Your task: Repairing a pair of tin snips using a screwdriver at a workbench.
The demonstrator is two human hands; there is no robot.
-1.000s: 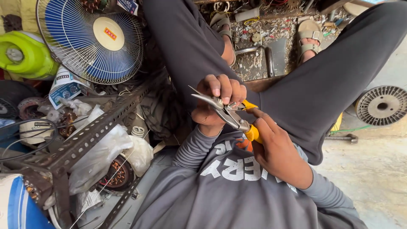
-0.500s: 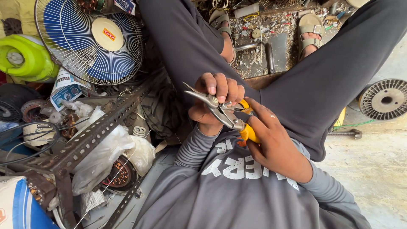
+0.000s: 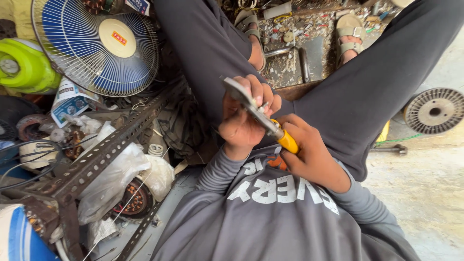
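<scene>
- We see our right hand (image 3: pixel 309 152) clenched around the yellow handles of a pair of pliers (image 3: pixel 258 113), the grey metal jaws pointing up and to the left, across the fingers of our other hand.
- Our left hand (image 3: pixel 244 118) is curled into a loose fist just beside the pliers, its fingers (image 3: pixel 261 94) touching the metal part; whether it grips some small piece inside we cannot tell.
- Both hands meet over our lap, between our dark trouser legs, above the grey sweatshirt (image 3: pixel 270 212).
- To our left stands a blue-bladed fan (image 3: pixel 99 46) behind a wire guard, and near it a lime-green plastic housing (image 3: pixel 24 65).
- A perforated metal angle bar (image 3: pixel 104 154) runs slantwise below the fan, over a crumpled clear plastic bag (image 3: pixel 116 176).
- On the right, well apart from the hands, a round metal spool (image 3: pixel 435 110) lies on the concrete floor (image 3: pixel 420 193).
- Our sandalled feet (image 3: pixel 349 34) rest by a tray of small scrap parts (image 3: pixel 299 43).
</scene>
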